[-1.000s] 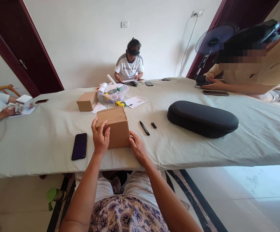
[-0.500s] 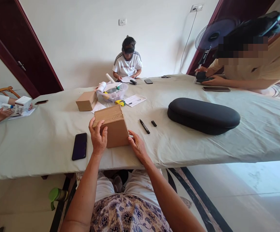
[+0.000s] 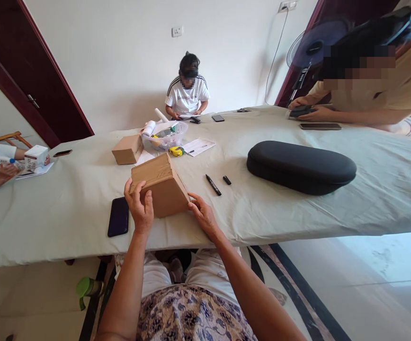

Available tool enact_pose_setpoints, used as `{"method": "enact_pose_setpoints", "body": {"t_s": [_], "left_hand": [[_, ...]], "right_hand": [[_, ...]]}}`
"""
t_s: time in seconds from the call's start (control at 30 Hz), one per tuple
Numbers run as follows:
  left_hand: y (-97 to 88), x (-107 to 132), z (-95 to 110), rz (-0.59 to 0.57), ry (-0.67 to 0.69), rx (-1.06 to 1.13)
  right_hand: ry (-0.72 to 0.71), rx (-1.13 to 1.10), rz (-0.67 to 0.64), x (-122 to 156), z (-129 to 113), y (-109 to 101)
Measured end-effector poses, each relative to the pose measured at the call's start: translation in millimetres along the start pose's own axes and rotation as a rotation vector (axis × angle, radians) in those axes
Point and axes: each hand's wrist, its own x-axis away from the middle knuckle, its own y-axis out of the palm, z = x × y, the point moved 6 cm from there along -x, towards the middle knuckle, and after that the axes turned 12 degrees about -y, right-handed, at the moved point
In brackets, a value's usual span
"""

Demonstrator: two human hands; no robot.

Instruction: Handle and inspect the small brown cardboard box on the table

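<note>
A taped brown cardboard box (image 3: pixel 161 184) sits tilted near the front edge of the cloth-covered table (image 3: pixel 67 203). My left hand (image 3: pixel 139 210) grips its near left corner with fingers curled over the top edge. At the lower right side of the box, my right hand (image 3: pixel 201 215) rests with fingertips touching it. A black phone (image 3: pixel 118 216) lies just left of my left hand. A black marker (image 3: pixel 213 184) and its cap (image 3: pixel 227 180) lie to the right of the box.
A long black cushioned case (image 3: pixel 300 166) lies at right. Farther back stand a smaller cardboard box (image 3: pixel 127 149), a clear bowl (image 3: pixel 166 136) of items, a yellow tape measure (image 3: pixel 175 151) and papers. Three other people sit around the table.
The box has been turned and tipped to the left between my hands, its top now leaning away. Both hands stayed on it and shifted slightly left.
</note>
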Motion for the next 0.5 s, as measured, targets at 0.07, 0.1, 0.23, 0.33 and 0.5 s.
{"method": "enact_pose_setpoints", "body": {"t_s": [0.07, 0.1, 0.23, 0.33, 0.5], "left_hand": [[-0.5, 3, 5, 0.023, 0.005, -0.006], [-0.5, 5, 8, 0.031, 0.008, -0.011], [0.8, 10, 24, 0.033, 0.021, -0.008], [3.1, 11, 39, 0.006, 0.040, 0.003], [8.9, 10, 47, -0.020, 0.019, 0.024]], "right_hand": [[-0.010, 0.000, -0.001, 0, -1, -1], [-0.014, -0.004, -0.001, 0, -2, -1], [-0.018, -0.076, -0.007, -2, -4, -2], [-0.023, -0.130, -0.003, -2, -5, -3], [-0.022, -0.166, 0.098, -2, -2, -8]]}}
